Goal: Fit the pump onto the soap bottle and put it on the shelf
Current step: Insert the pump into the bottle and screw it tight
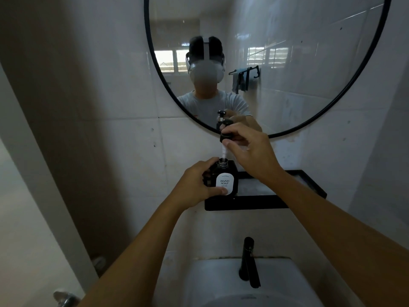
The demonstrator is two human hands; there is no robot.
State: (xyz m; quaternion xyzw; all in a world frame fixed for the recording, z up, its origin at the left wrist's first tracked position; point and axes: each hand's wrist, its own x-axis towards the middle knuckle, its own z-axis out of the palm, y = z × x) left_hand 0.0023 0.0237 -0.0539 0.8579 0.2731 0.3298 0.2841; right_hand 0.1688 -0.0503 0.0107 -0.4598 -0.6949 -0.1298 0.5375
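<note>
A dark square soap bottle (225, 176) with a white "HAND SOAP" label stands at the left end of the black wall shelf (247, 204). My left hand (197, 185) wraps around its left side, thumb on the label. My right hand (245, 149) holds the black pump (226, 129) above the bottle by its collar. The pump's clear tube (223, 152) hangs down with its tip inside the bottle's open neck. The pump head sits well above the neck, not seated.
A round black-framed mirror (155, 63) hangs on the tiled wall just behind the pump. Below the shelf a black tap (249, 262) stands over the white basin (243, 284). The shelf's right part (305, 180) holds nothing visible.
</note>
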